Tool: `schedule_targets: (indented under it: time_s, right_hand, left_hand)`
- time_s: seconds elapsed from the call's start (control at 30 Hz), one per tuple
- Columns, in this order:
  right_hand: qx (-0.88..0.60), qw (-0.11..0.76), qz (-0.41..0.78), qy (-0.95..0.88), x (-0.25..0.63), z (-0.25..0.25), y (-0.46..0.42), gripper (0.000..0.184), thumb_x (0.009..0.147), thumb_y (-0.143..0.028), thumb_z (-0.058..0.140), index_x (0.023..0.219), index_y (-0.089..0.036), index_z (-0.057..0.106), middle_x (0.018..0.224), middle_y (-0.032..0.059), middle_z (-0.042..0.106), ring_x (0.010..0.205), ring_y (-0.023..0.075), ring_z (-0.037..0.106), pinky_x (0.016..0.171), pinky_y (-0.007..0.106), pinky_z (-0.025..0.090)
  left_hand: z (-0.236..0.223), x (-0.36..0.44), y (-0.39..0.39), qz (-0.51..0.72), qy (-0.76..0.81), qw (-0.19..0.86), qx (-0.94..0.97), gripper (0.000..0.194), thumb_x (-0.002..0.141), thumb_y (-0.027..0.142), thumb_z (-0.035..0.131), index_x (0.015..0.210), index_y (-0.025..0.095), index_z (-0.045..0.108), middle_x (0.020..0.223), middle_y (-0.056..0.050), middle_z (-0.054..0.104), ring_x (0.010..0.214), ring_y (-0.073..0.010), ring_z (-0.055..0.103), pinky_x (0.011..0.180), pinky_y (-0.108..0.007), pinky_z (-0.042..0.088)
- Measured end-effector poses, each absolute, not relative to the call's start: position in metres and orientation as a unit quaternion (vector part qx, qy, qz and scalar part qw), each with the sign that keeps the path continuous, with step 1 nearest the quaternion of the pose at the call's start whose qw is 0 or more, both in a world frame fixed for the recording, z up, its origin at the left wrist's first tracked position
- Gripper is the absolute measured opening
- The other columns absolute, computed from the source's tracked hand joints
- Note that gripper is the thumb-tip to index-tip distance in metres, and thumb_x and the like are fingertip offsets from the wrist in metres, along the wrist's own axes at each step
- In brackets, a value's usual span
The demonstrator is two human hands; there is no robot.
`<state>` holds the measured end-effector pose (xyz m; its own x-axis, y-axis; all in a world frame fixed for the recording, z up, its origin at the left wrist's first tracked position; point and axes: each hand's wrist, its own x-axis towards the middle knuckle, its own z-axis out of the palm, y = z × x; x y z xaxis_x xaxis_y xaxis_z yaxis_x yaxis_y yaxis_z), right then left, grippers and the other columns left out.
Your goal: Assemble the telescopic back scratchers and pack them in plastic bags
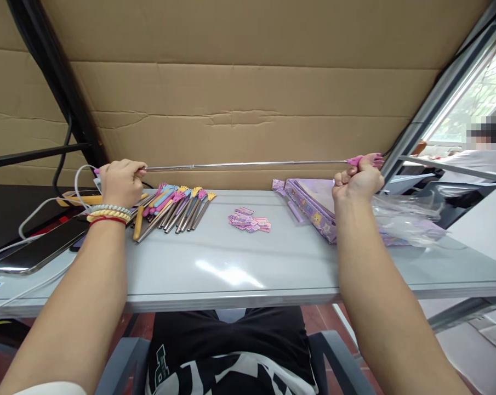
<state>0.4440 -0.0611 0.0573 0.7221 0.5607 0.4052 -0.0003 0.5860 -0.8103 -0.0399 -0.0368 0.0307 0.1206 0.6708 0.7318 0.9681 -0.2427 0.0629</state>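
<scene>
A telescopic back scratcher (248, 164) is stretched out level above the table, its thin metal rod fully visible between my hands. My left hand (121, 180) is closed around its handle end, where a bit of pink sticks out. At the other end, my right hand (359, 178) grips the pink hand-shaped head. Below and right of my left hand lies a pile of collapsed back scratchers (182, 208) with pink, yellow and blue heads and metal or coloured handles. Small pink printed labels (250, 220) lie in a loose heap in the middle of the table.
A purple patterned box (309, 211) and clear plastic bags (412, 216) lie on the right of the table (289, 269). A dark phone (42, 247) and white cables lie left. Cardboard (239, 88) walls the back. Another person (486, 159) sits beyond the frame at right.
</scene>
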Motion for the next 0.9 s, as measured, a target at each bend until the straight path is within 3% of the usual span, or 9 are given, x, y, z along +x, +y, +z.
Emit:
schedule_targets:
  time_s: [0.1,0.2,0.3,0.4,0.73,0.9]
  right_hand:
    - [-0.366,0.852,0.224,-0.299,0.434,0.058,-0.061,0.046,0.088,-0.061,0.048,0.061,-0.024,0.040,0.044,-0.0078,0.033,0.035,0.0052,0.023,0.036,0.025,0.018]
    - [-0.322,0.855,0.279,-0.295,0.425,0.059,-0.063,0.042,0.095,-0.045,0.038,0.062,-0.021,0.046,0.044,-0.0061,0.037,0.032,0.0057,0.028,0.033,0.022,0.018]
    - [-0.313,0.849,0.323,-0.276,0.423,0.059,-0.067,0.048,0.096,-0.048,0.026,0.061,-0.021,0.047,0.043,-0.0044,0.038,0.030,0.0073,0.030,0.030,0.021,0.017]
    - [-0.322,0.846,0.348,-0.245,0.427,0.059,-0.068,0.048,0.094,-0.053,0.026,0.064,-0.021,0.047,0.045,-0.0046,0.040,0.031,0.0075,0.033,0.029,0.020,0.019]
    - [-0.341,0.865,0.330,-0.164,0.429,0.060,-0.060,0.033,0.093,-0.032,0.049,0.064,-0.019,0.039,0.050,-0.0075,0.038,0.038,0.0047,0.036,0.033,0.015,0.023]
    - [-0.374,0.848,0.340,-0.160,0.427,0.059,-0.063,0.025,0.089,-0.028,0.043,0.065,-0.019,0.042,0.056,-0.0059,0.042,0.040,0.0053,0.038,0.035,0.017,0.025]
  left_hand:
    - [0.029,-0.043,-0.033,-0.331,-0.591,0.215,-0.703,0.039,0.096,0.037,0.024,0.103,0.023,0.060,0.108,-0.004,0.064,0.102,-0.0259,0.050,0.090,-0.044,0.032]
    - [0.027,-0.043,-0.028,-0.345,-0.629,0.198,-0.668,0.037,0.090,0.035,0.033,0.101,0.020,0.066,0.109,-0.007,0.068,0.105,-0.0271,0.055,0.091,-0.044,0.031]
    - [0.028,-0.040,-0.026,-0.353,-0.643,0.186,-0.654,0.039,0.086,0.034,0.038,0.101,0.017,0.069,0.109,-0.011,0.071,0.108,-0.0265,0.058,0.093,-0.044,0.029]
    - [0.031,-0.037,-0.028,-0.352,-0.648,0.181,-0.651,0.042,0.086,0.036,0.039,0.104,0.015,0.071,0.110,-0.013,0.071,0.110,-0.0263,0.059,0.093,-0.044,0.028]
    - [0.035,-0.036,-0.028,-0.338,-0.690,0.162,-0.619,0.035,0.076,0.039,0.058,0.096,0.015,0.072,0.101,-0.011,0.071,0.104,-0.0263,0.059,0.087,-0.042,0.031]
    - [0.033,-0.035,-0.028,-0.363,-0.680,0.167,-0.615,0.029,0.071,0.036,0.065,0.088,0.013,0.071,0.097,-0.010,0.070,0.093,-0.0235,0.060,0.084,-0.038,0.038]
